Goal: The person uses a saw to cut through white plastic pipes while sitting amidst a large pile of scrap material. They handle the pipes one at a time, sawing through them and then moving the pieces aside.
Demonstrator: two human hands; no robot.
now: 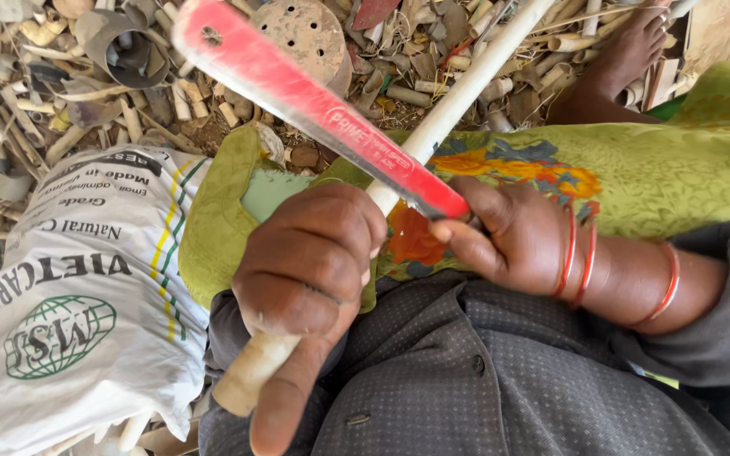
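My left hand [310,270] is closed around a long pale bamboo stick [458,97] that runs from my lap up toward the top right. My right hand [513,236], with red bangles at the wrist, grips the handle end of a flat red-painted blade [297,93]. The blade slants up to the top left and crosses the stick just above my left fist. Both hands rest over a green flowered cloth [661,181] on my lap.
A white printed sack [86,279] lies at the left. Cut bamboo pieces and shavings [86,93] litter the ground, along with a round holed disc [302,34]. A bare foot [631,51] rests at top right.
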